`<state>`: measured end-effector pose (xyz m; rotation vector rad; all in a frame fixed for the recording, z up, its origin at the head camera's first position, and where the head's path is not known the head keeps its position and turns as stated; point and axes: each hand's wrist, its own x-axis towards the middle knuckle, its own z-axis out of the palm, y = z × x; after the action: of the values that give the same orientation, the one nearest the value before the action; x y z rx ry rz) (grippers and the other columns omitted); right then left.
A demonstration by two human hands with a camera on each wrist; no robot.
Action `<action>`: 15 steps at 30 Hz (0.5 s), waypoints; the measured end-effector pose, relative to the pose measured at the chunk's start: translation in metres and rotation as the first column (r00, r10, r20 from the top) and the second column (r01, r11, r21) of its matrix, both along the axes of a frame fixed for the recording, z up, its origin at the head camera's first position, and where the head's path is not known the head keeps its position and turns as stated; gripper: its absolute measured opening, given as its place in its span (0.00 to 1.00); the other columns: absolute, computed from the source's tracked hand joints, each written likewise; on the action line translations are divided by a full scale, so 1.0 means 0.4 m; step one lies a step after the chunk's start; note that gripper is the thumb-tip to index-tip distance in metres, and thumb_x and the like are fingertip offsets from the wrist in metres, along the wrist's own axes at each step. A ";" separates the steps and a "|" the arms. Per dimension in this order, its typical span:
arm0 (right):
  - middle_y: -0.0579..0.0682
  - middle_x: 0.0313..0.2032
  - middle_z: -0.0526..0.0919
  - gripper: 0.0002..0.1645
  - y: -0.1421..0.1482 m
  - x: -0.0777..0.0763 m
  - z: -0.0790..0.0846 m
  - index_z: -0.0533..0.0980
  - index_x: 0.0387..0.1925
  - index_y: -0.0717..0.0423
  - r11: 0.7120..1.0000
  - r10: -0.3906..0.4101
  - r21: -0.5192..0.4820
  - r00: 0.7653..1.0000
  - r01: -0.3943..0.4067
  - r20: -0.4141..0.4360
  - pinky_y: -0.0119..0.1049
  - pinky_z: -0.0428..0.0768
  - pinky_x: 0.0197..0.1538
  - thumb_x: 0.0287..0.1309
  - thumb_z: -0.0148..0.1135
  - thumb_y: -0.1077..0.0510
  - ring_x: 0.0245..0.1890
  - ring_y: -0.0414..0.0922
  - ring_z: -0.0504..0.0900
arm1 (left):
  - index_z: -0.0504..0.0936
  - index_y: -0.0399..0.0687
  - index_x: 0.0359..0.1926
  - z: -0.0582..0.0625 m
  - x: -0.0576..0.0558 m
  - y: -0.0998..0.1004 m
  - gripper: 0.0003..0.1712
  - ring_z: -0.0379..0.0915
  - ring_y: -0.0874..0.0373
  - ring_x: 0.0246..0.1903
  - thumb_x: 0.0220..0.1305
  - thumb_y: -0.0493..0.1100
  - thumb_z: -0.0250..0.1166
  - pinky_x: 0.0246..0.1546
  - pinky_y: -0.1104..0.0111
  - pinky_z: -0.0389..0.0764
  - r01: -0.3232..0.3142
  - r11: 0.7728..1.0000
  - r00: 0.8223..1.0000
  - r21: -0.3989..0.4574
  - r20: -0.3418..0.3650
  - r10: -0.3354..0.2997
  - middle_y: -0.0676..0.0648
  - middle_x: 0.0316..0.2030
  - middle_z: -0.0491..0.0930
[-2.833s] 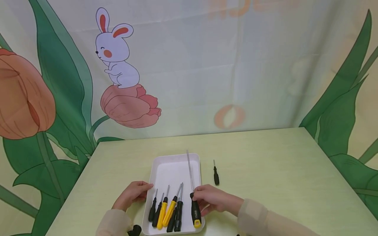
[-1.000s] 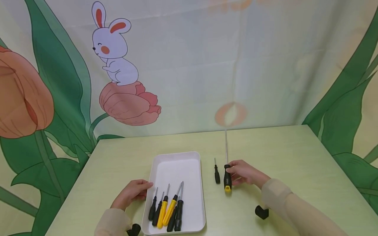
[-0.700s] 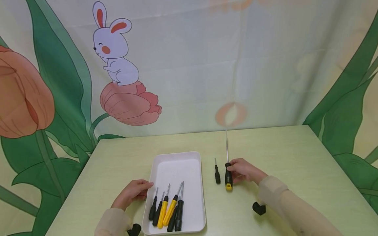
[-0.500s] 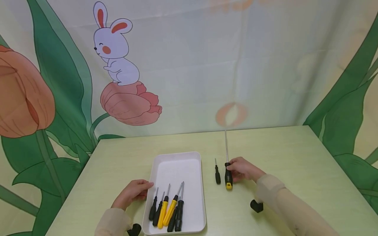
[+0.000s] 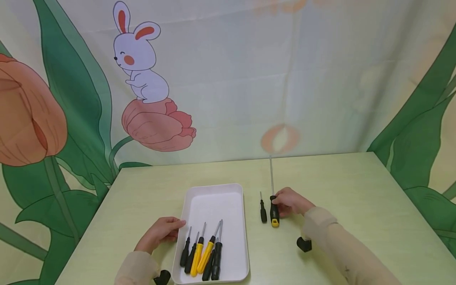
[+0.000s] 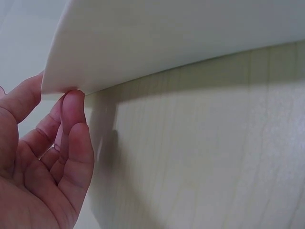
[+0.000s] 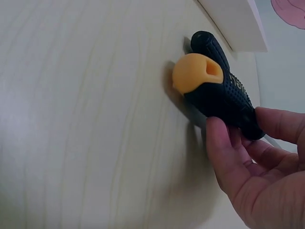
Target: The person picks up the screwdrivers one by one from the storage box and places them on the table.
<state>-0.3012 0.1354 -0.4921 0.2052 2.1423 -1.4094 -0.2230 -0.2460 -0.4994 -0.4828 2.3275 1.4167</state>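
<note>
My right hand (image 5: 293, 202) pinches the black handle of a long screwdriver (image 5: 274, 211) near its shank end, right of the tray. The handle's yellow butt faces the camera in the right wrist view, where the fingers curl round the black grip (image 7: 217, 102). Just left of it on the table lies a small black screwdriver (image 5: 263, 213). My left hand (image 5: 161, 233) pinches the left rim of a white tray (image 5: 213, 202); the left wrist view shows its thumb and fingers at the tray's edge (image 6: 143, 43). Screwdrivers with yellow handles (image 5: 205, 258) and black handles (image 5: 216, 263) lie in the tray's near half.
The pale wood table (image 5: 338, 186) reaches back to a printed curtain (image 5: 228, 79) with a rabbit and tulips. A black wrist-worn piece (image 5: 304, 244) juts out below the right sleeve, and another (image 5: 162, 277) below the left.
The right hand has carried the long screwdriver out of the tray to the right, beside the small black one, then shifted it slightly left and away. The left hand has stayed at the tray rim.
</note>
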 end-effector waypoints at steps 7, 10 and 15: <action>0.50 0.20 0.74 0.05 -0.002 -0.017 -0.012 0.70 0.33 0.65 0.999 -0.027 0.018 1.000 0.027 0.011 0.34 0.77 0.25 0.53 0.52 0.66 0.20 0.42 0.73 | 0.76 0.36 0.37 0.003 -0.001 0.001 0.18 0.69 0.61 0.21 0.55 0.49 0.61 0.24 0.71 0.72 0.003 1.000 1.000 -0.004 0.000 -0.003 0.52 0.20 0.75; 0.50 0.19 0.74 0.02 -0.004 -0.022 -0.020 0.69 0.27 0.63 0.999 -0.036 0.026 0.999 0.036 0.002 0.33 0.77 0.23 0.53 0.53 0.66 0.18 0.41 0.73 | 0.76 0.36 0.37 0.002 0.000 0.001 0.18 0.70 0.61 0.21 0.55 0.49 0.61 0.25 0.71 0.73 -0.001 1.000 1.000 -0.005 0.005 0.001 0.52 0.21 0.76; 0.50 0.18 0.74 0.03 -0.009 -0.028 -0.026 0.70 0.26 0.63 0.998 -0.052 0.046 0.999 0.052 -0.008 0.32 0.76 0.22 0.52 0.54 0.66 0.16 0.41 0.73 | 0.76 0.36 0.37 -0.001 -0.001 0.000 0.18 0.69 0.61 0.20 0.55 0.49 0.61 0.24 0.71 0.72 0.000 1.000 1.000 -0.015 0.009 0.000 0.52 0.20 0.75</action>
<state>-0.3125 0.1318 -0.5027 0.2763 2.1910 -1.3920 -0.2236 -0.2461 -0.4999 -0.4928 2.3326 1.3946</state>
